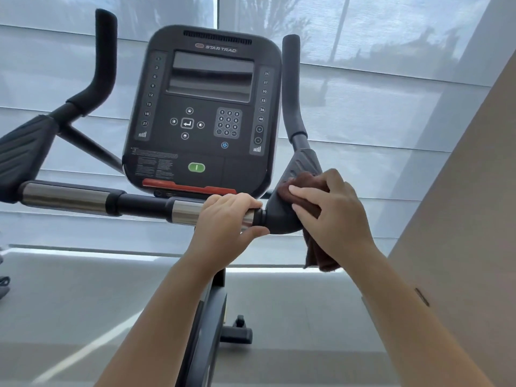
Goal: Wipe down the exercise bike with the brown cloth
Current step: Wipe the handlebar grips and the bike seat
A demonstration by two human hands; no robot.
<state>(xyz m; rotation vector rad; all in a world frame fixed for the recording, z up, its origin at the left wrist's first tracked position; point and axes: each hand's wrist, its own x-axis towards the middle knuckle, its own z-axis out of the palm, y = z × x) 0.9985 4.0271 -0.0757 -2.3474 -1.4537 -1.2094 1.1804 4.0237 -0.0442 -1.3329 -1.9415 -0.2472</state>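
The exercise bike's black console fills the upper middle, with a horizontal handlebar below it. My left hand grips the chrome section of that bar, just left of the right elbow pad. My right hand presses the brown cloth against the black right elbow pad. One end of the cloth hangs down below my wrist. The upright right grip rises behind the pad.
The left elbow pad and left upright grip stand at the left. Window blinds lie behind the bike. A beige wall closes in on the right. The bike's frame and base foot sit on the grey floor below.
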